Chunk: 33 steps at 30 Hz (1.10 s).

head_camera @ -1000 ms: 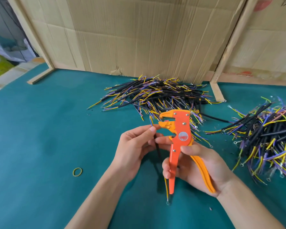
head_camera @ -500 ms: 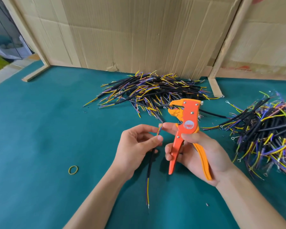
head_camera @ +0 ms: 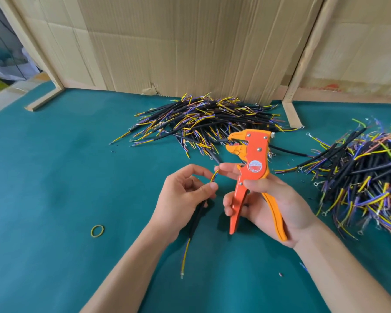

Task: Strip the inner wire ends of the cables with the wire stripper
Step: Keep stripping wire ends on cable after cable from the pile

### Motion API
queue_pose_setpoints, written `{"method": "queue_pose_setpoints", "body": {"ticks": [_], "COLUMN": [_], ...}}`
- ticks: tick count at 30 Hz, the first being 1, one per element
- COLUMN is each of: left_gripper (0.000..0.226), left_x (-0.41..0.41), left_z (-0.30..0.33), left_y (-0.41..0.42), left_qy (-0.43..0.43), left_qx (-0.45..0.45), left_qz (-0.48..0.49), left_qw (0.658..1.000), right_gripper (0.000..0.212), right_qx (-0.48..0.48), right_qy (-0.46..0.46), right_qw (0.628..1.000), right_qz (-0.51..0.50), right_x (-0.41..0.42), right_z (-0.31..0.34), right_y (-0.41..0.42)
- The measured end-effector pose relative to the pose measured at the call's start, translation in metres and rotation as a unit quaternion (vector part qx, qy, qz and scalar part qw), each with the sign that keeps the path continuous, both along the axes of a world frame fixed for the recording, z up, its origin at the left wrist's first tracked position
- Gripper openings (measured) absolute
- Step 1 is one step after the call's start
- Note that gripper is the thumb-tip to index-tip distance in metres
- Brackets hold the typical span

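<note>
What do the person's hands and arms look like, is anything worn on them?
Both are bare: the left hand and right hand show no gloves, rings, watch or bands, and both forearms are uncovered to the picture's edge, with no sleeve in view.

Two bare forearms (head_camera: 131, 263), no sleeves

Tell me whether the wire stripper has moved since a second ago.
Yes. The wire stripper has moved right, away from the yellow rubber band lying on the table, still held in the right hand.

Matt teal cloth table (head_camera: 54, 177); creased cardboard (head_camera: 178, 46)
</note>
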<state>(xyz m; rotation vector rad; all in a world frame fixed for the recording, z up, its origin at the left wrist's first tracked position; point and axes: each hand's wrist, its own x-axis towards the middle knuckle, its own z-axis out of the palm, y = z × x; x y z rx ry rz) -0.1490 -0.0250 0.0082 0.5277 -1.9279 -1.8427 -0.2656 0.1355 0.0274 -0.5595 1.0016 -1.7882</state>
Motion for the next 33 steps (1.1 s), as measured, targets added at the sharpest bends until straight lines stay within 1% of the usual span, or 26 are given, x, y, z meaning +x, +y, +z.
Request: {"method": "queue_pose_setpoints", "body": {"ticks": [3,5,7,10,14,21,24,26,28,30,33], "left_gripper": [0.007,0.008,0.009,0.012,0.011,0.008,0.009,0.007,0.004,0.001,0.015], "left_x": [0.000,-0.001,-0.001,-0.001,-0.002,-0.002,-0.001,0.000,0.001,0.002,0.003], "left_z": [0.000,0.000,0.000,0.000,-0.001,0.002,0.005,0.007,0.008,0.008,0.010], "left_y": [0.000,0.000,-0.001,-0.001,0.000,0.002,-0.001,-0.003,-0.005,-0.007,-0.009], "left_qy": [0.002,-0.002,-0.001,0.004,0.005,0.005,0.003,0.006,0.008,0.011,0.014], "left_qx": [0.016,0.029,0.041,0.051,0.041,0.079,0.135,0.181,0.206,0.219,0.242], "left_qz": [0.003,0.005,0.005,0.001,0.011,-0.008,-0.024,-0.035,-0.042,-0.045,-0.062], "left_qw": [1.000,1.000,0.999,0.999,0.999,0.997,0.991,0.983,0.978,0.975,0.968], "right_gripper": [0.056,0.049,0.046,0.047,0.056,0.054,0.049,0.050,0.052,0.050,0.046], "right_qx": [0.005,0.011,0.015,0.017,0.023,0.041,0.047,0.053,0.057,0.058,0.056], "right_qy": [0.004,0.009,0.010,0.008,0.017,0.018,0.018,0.014,0.014,0.015,0.011], "right_qw": [1.000,1.000,1.000,1.000,0.999,0.999,0.999,0.998,0.998,0.998,0.998], "right_qz": [-0.004,-0.001,0.000,0.003,0.023,0.026,0.019,0.019,0.021,0.020,0.015], "right_x": [0.000,0.001,0.003,0.003,0.004,0.005,0.006,0.007,0.007,0.007,0.007], "right_z": [0.000,0.000,0.000,0.000,0.002,0.005,0.005,0.006,0.007,0.007,0.007], "right_y": [0.000,0.000,-0.001,-0.002,-0.003,-0.004,-0.005,-0.005,-0.004,-0.004,-0.004]}}
